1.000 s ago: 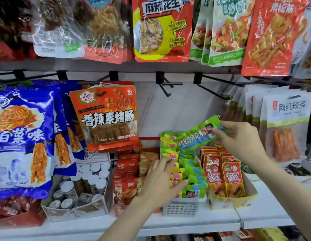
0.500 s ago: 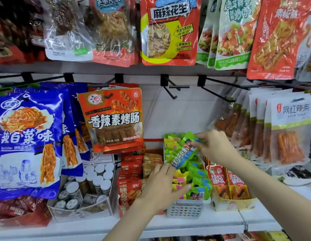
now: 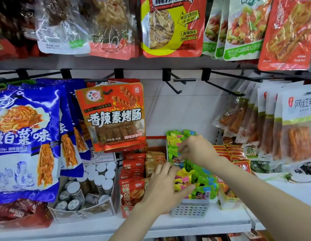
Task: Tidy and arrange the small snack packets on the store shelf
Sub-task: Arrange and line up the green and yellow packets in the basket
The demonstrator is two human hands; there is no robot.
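A white perforated basket [image 3: 190, 208] on the shelf holds several small green and yellow snack packets [image 3: 202, 184]. My right hand [image 3: 197, 150] reaches into the middle of the basket, its fingers pinching a green packet [image 3: 176, 158] down among the others. Fingers spread, my left hand [image 3: 166, 187] lies on the basket's left side and presses against the front yellow and green packets. To the left stands a row of red packets [image 3: 133, 178], to the right a box of red packets [image 3: 238, 160].
Large bags hang on hooks above: blue ones [image 3: 24, 136], an orange one [image 3: 113, 117], white ones [image 3: 294, 126] at right. One bare black hook [image 3: 175, 82] juts out over the basket. A clear box of small jars [image 3: 88, 185] sits left. White shelf edge [image 3: 194, 226] runs below.
My right hand brought the green packet from up at the right down into the basket. My left hand stayed at the basket's left side. The camera moved closer.
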